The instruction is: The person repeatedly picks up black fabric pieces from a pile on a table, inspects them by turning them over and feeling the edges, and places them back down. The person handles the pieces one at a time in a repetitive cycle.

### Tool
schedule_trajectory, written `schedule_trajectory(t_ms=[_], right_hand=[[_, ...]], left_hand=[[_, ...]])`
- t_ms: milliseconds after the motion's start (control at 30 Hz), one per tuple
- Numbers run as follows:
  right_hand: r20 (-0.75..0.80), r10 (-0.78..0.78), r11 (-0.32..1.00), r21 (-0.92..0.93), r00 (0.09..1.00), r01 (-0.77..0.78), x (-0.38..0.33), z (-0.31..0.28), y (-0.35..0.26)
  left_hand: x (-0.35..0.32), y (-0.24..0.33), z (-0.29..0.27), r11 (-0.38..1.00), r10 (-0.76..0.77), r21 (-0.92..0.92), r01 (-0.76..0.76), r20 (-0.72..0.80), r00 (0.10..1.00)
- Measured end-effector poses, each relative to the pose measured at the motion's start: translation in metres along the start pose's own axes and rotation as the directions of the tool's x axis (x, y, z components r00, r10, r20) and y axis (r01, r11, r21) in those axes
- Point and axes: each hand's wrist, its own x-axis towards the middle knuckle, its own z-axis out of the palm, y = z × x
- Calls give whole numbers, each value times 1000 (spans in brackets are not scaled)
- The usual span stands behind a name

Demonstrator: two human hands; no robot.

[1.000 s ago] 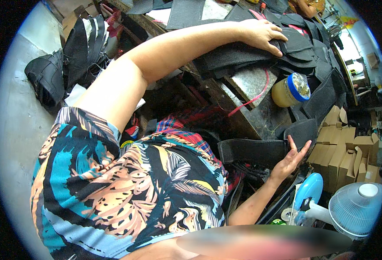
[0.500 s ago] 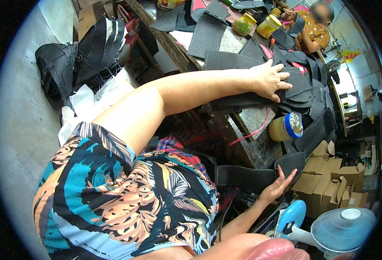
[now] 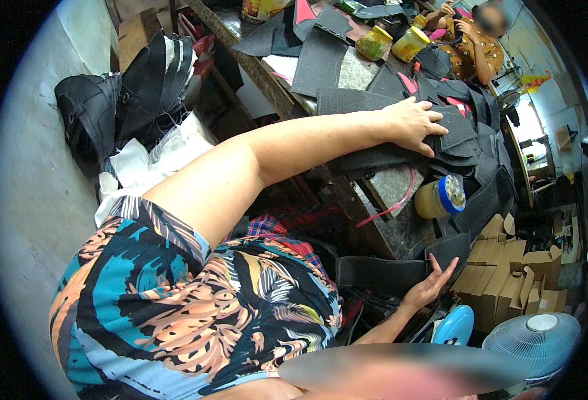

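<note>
Nearest us, our right hand [image 3: 429,285] lies open-fingered against a long dark padded strip [image 3: 400,270] that runs left to right at the bench's edge, gripping nothing firmly. Farther out, our left hand [image 3: 414,124] presses flat, fingers spread, on a stack of dark felt pieces [image 3: 464,143]. Between them a blue-lidded jar [image 3: 440,197] holds something yellowish; two more jars [image 3: 394,43] stand farther back.
</note>
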Motion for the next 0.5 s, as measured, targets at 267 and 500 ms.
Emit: schedule_trajectory(t_ms=[267, 500], right_hand=[[-24, -20, 1000, 15, 1000, 20, 0, 4, 3], [-45, -25, 1000, -7, 999, 25, 1, 9, 8]], left_hand=[[-1, -3, 9, 1000, -3, -27, 2, -15, 1000], [-3, -6, 11, 999, 4, -32, -6, -43, 999]])
